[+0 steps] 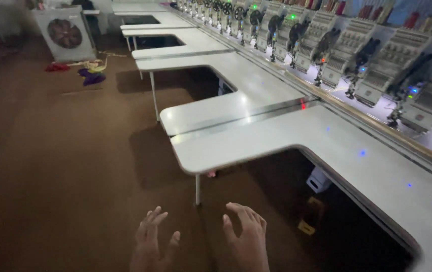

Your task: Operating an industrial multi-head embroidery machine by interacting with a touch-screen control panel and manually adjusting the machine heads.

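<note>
Left hand (150, 242): bottom edge of view, palm down, fingers (148, 221) spread wide, holding nothing.

Right hand (246, 239): just beside the left, apart from it, fingers (241, 211) open and loosely spread, empty.

White tabletop (276, 136): nearest thing to both hands, ahead of them and not touched; its rounded projecting end stands on a thin leg (197, 189). It runs on into a long row of similar sections.

Embroidery machine heads (352, 55): a row along the far side of the tabletop, with small green, red and blue lights.

Brown floor (64, 166): below the hands.

Boxed fan unit (65, 32): far left, with scraps of coloured cloth (90, 73) before it.

Step in hand, as judged: approach to the tabletop, both hands free, nothing yet grasped. Any contact would first call for closing the gap to the tabletop's near edge.
</note>
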